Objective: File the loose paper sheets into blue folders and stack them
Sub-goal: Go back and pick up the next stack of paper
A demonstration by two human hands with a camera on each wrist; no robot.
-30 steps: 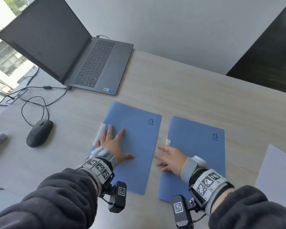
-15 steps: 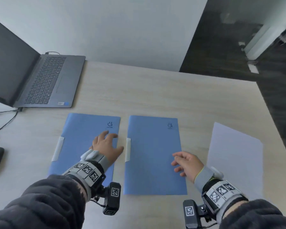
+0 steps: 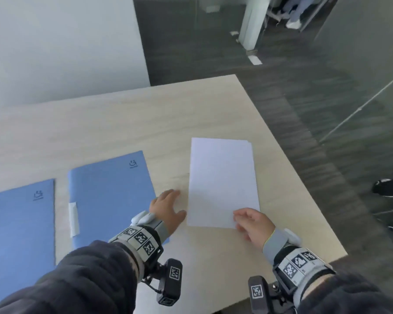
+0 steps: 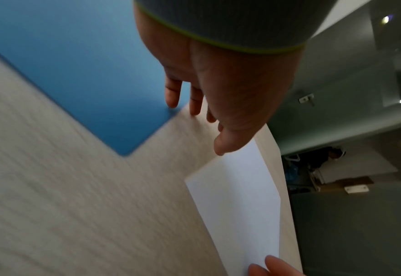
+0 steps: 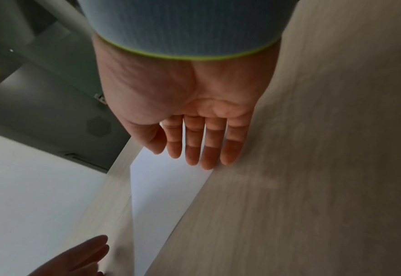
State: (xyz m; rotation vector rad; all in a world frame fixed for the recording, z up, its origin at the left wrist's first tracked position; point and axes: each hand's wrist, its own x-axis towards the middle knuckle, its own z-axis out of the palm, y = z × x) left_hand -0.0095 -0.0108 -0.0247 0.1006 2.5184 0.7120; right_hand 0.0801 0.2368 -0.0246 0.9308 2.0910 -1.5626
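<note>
Right hand point(image 3: 251, 224), fingers straight and relaxed, reaches over the near right corner of the white paper sheets point(image 3: 222, 182) at centre right of the frame, probably to lift them. Left hand point(image 3: 167, 208), also spread, hovers between the paper and two closed blue folders point(image 3: 110, 191) at lower left.

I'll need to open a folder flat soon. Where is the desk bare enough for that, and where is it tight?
Bare desk runs beyond the two blue folders and paper sheets, up to the wall. Tight: the strip between folder and sheets, where the left hand is.
</note>
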